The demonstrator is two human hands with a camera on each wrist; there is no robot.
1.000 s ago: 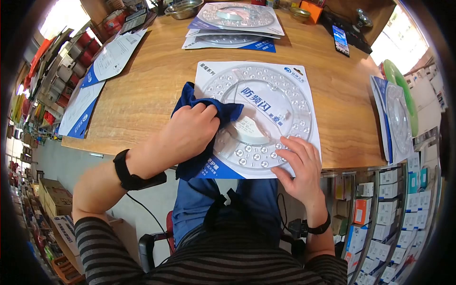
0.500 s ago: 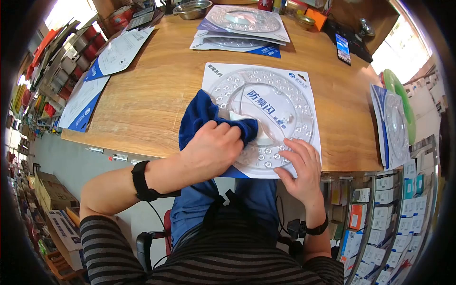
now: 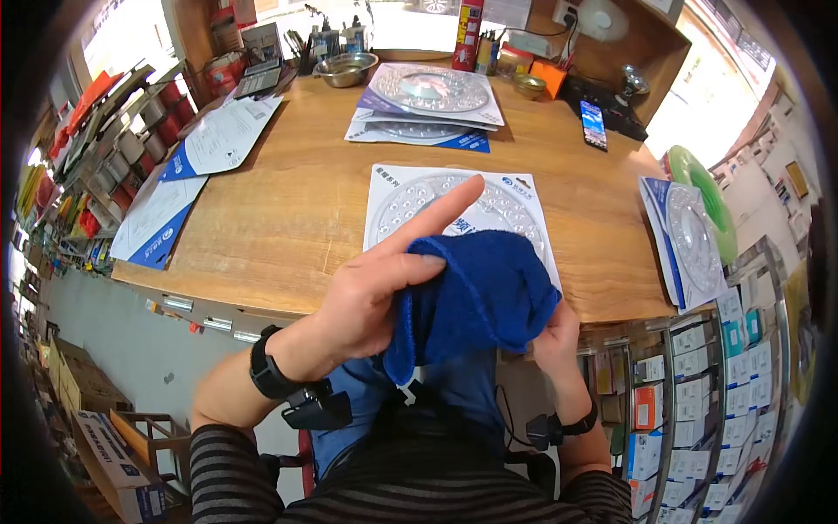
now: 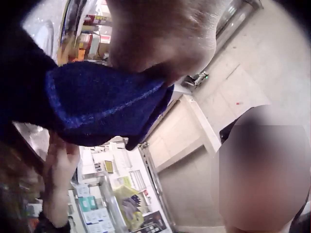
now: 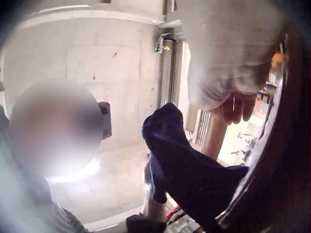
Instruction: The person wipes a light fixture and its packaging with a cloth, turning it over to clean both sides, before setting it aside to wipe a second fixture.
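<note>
A dark blue cloth [image 3: 489,288] hangs from my left hand [image 3: 367,297], held under the thumb while the index finger points out straight. In the left wrist view, the cloth [image 4: 102,102] spreads below the hand. Behind it on the table is a flat package [image 3: 377,205] with a clear plastic ring of round lenses over white card, its lower part covered by the cloth. At the package's lower right corner is my right hand [image 3: 559,339], its fingers mostly hidden by the cloth. The right wrist view shows that hand [image 5: 228,73] with bent fingers; I cannot tell whether they grip the package edge.
More ring packages [image 3: 428,92] are stacked at the back, with a metal bowl [image 3: 345,70] beside them. Flat cards [image 3: 223,135] lie at left. A phone [image 3: 594,125] lies at back right; another package [image 3: 685,236] and a green ring [image 3: 703,188] are at the right edge.
My left hand has lifted the cloth off the package and turned, its index finger now straight. My right hand has shifted from the package's face to its lower corner. The head view has tilted up.
</note>
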